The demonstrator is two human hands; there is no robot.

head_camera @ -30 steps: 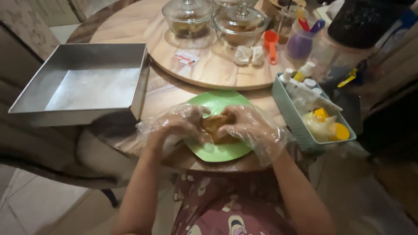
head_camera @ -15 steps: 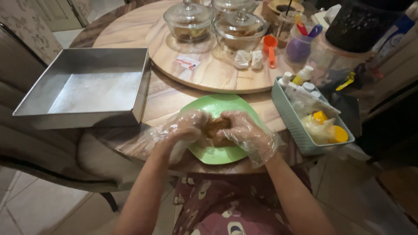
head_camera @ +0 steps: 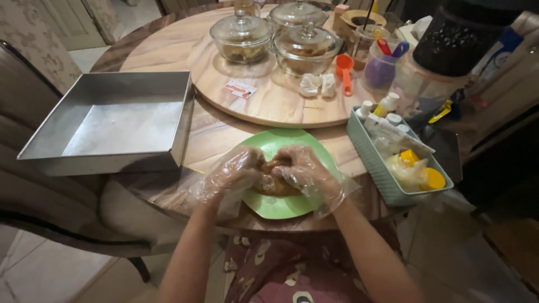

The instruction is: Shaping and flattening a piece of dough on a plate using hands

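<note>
Crinkled clear-gloved left hand (head_camera: 233, 174) and right hand (head_camera: 306, 171) squeeze lumpy brown dough (head_camera: 273, 182).

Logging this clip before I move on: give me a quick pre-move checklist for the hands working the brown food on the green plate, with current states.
1. Both hands gloved: ok; left hand and right hand wear clear plastic gloves.
2. Both hands on the brown food: ok.
3. Food over the green plate: ok.
4. Plate fully on the round table: cannot tell; its near rim sits close to the table edge.
5. Square metal baking pan empty: ok; it overhangs the table's left edge.
6. Teal basket of bottles apart from the right hand: ok.
</note>
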